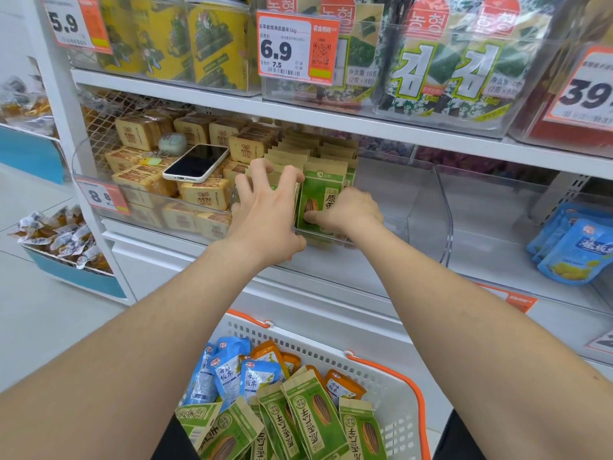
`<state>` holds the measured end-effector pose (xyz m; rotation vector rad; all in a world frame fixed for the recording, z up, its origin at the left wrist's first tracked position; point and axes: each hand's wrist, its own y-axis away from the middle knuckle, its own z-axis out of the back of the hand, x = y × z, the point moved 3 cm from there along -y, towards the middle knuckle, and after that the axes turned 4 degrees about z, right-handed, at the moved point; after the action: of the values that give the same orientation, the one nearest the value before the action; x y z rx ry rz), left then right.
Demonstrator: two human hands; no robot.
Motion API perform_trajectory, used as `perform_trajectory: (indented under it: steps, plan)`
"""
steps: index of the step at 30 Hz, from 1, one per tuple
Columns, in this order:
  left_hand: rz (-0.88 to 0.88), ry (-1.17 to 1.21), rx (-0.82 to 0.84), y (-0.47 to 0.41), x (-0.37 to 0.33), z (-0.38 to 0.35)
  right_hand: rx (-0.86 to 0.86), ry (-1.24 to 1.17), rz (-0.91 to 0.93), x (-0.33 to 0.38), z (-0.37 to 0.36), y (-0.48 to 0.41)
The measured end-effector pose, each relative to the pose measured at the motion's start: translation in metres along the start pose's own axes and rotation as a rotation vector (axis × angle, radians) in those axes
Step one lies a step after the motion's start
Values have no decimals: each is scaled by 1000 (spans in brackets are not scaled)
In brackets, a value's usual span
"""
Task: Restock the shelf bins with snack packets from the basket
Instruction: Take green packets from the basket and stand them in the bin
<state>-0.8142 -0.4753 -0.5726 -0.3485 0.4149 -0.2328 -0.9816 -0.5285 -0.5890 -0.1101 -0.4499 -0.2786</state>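
Price tag [298, 48], above phone [195, 162]: 6.9 (7.5 beneath). Right of phone: green seed packet [320, 197], upright, fronting packet row [318, 151]; right hand [350, 212] pinches it, thumb on its face; left hand [265, 207], fingers spread, touches row tops. Basket [394, 393], below phone: more packets.

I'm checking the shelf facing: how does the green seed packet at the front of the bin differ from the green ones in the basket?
The bin packet stands upright with its print facing out; the basket packets lie tilted and overlapping in a heap. The right hand holds the bin packet, thumb on its front; no hand touches the basket packets. Both share the green-and-brown design with a striped seed.
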Motion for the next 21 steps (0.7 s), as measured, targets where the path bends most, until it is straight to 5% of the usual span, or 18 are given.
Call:
perform_trajectory:
  steps: [8, 15, 19, 21]
  plan:
    - [5, -37, -33, 7, 0, 8, 87, -45, -18, -4, 6, 9]
    - [-134, -129, -130, 22, -17, 12, -111, 222, 204, 1, 32, 53]
    - [-171, -149, 51, 31, -21, 7, -322, 348, 530, 18, 45, 98]
    - [-141, -112, 213, 37, -18, -1, -276, 346, 579, 18, 46, 119]
